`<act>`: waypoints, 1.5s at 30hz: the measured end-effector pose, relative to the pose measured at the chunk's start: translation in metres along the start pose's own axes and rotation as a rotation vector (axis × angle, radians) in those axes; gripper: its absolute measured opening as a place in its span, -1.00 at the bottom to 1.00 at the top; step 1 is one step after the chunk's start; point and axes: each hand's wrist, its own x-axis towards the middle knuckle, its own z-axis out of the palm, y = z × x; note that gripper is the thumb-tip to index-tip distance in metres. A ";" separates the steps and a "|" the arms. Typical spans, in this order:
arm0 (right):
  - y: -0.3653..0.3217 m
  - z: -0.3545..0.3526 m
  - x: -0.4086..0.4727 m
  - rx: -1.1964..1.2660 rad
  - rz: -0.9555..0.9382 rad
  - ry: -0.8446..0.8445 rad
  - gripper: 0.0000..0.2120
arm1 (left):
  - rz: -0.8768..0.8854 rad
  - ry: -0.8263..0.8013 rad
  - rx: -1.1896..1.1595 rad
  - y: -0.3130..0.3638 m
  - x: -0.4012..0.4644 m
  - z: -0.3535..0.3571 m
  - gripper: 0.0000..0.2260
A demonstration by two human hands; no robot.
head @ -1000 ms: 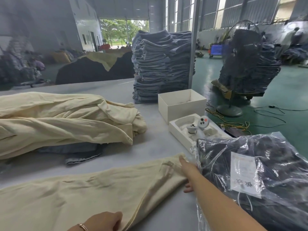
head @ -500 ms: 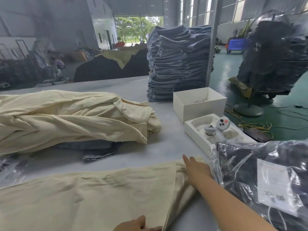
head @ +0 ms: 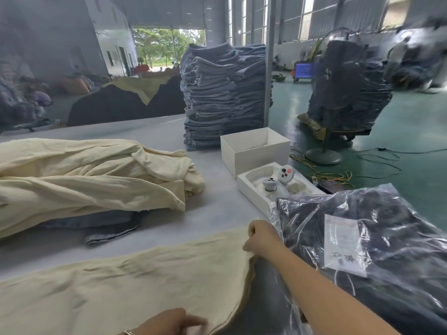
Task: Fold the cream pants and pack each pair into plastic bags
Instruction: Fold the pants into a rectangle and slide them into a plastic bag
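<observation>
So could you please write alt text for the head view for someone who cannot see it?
A right hand pinches the far corner of cream pants laid flat on a grey table, while the left hand rests at the near edge. Bagged dark clothes lie to the right.

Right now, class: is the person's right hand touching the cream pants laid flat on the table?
Touching. The head view shows the right hand gripping the far edge of the cream pants.
</observation>
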 end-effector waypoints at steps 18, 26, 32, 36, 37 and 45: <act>-0.020 0.003 -0.088 0.587 -0.244 -0.297 -0.78 | 0.025 0.640 -0.344 0.120 0.057 -0.016 -0.90; -0.029 0.014 -0.050 0.229 -0.019 -0.015 -0.60 | 0.228 0.411 -0.487 0.137 0.033 -0.002 -0.82; -0.031 0.022 -0.029 0.188 -0.103 0.016 -0.76 | 0.188 0.392 -0.488 0.126 0.028 -0.021 -0.76; -0.031 0.025 -0.019 0.370 -0.011 -0.019 -0.54 | 0.166 0.418 -0.548 0.123 0.034 -0.024 -0.64; -0.030 0.024 -0.017 0.407 0.010 -0.041 -0.47 | 0.161 0.419 -0.589 0.123 0.036 -0.025 -0.65; -0.025 0.026 -0.006 0.497 -0.035 -0.082 -0.76 | 0.140 0.488 -0.443 0.119 0.047 -0.019 -0.75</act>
